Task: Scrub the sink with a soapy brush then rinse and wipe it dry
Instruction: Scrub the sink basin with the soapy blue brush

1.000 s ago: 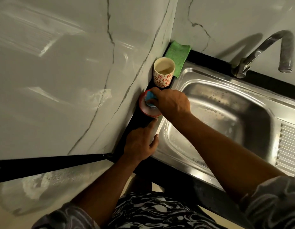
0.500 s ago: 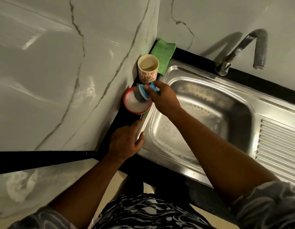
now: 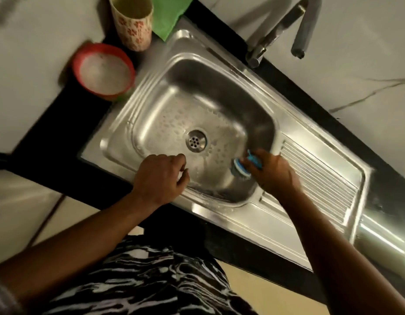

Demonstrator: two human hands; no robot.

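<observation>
A steel sink with suds on its floor and a round drain fills the middle of the view. My right hand grips a blue round brush and holds its bristles against the basin's near right wall. My left hand rests on the sink's front rim with its fingers loosely curled; something small and white shows under them. A red bowl of soapy water stands on the black counter at the sink's left corner.
A patterned cup and a green cloth sit behind the bowl by the wall. The tap curves over the back rim. A ribbed draining board lies to the right of the basin.
My right hand lifted the brush out of the red bowl and carried it to the basin's right side. My left hand slid from the counter corner to the front rim. The view swung over the sink.
</observation>
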